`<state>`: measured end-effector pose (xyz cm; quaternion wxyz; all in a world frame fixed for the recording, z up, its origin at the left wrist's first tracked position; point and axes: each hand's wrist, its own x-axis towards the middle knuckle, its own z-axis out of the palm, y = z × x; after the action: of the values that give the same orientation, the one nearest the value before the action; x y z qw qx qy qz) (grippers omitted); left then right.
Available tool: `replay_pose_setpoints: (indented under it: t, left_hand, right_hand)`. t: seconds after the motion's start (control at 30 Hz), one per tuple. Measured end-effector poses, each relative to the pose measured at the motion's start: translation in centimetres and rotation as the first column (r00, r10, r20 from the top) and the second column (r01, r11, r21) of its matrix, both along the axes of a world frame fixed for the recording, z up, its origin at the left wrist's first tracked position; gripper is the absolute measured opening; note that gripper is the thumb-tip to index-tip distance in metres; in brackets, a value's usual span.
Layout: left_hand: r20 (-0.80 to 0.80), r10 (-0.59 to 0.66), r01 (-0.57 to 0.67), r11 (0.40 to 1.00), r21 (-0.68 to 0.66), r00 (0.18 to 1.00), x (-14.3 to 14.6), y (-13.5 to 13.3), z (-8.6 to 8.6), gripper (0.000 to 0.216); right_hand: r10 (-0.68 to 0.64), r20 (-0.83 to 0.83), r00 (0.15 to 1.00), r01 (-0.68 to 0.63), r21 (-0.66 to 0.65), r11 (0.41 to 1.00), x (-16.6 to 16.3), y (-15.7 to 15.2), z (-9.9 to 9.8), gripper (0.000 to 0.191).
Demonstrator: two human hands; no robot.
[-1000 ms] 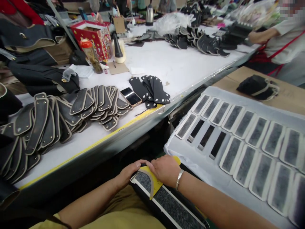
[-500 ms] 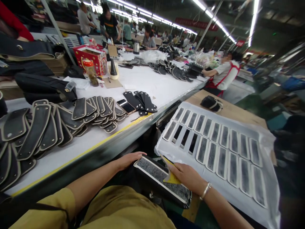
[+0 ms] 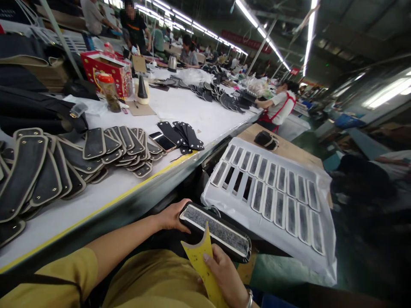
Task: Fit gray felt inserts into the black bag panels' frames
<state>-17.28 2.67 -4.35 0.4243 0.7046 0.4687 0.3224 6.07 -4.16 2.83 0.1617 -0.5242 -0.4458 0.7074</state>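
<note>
A black bag [image 3: 221,246] lies across my lap with its long narrow bottom up: a speckled grey strip [image 3: 218,226] edged in off-white. My left hand [image 3: 175,217] is closed around the bag's left end, thumb on the near side. In my right hand [image 3: 224,273] is a flat yellow scraper [image 3: 199,252] with a concave end and pointed corners. One of its points overlaps the near edge of the strip in view; whether it touches cannot be told. The right fingers are partly hidden behind the scraper.
To the right, a white-covered board [image 3: 231,199] carries rows of similar grey strips [image 3: 279,207]. On the white table [image 3: 173,105] lie stacked black pieces with pale edging [image 3: 48,175], a phone [image 3: 162,141] and a jar [image 3: 109,92]. A co-worker [image 3: 281,107] stands at the table beyond.
My right hand has drawn the scraper off the strip toward my body and turned it point up. My left hand now wraps further around the bag's end. The view has swung right.
</note>
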Motion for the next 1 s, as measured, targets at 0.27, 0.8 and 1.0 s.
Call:
replay_pose_setpoints:
  t: [0.27,0.8,1.0]
  left_hand:
    - [-0.083,0.111,-0.102,0.989,0.103,0.99,0.3,0.5,-0.5,0.066]
    - [0.23,0.136,-0.151,0.988,0.047,0.964,-0.3,-1.5,-3.0,0.065]
    - [0.451,0.101,-0.077,0.995,-0.071,0.887,0.4,-1.1,-2.0,0.079]
  right_hand:
    - [-0.087,0.047,0.995,0.085,0.048,0.995,-4.2,0.6,-3.0,0.035]
    - [-0.084,-0.115,0.99,0.043,-0.32,0.946,-6.5,1.4,-2.7,0.053]
    - [-0.094,-0.1,0.99,0.059,-0.305,0.951,-6.9,1.7,-2.7,0.052]
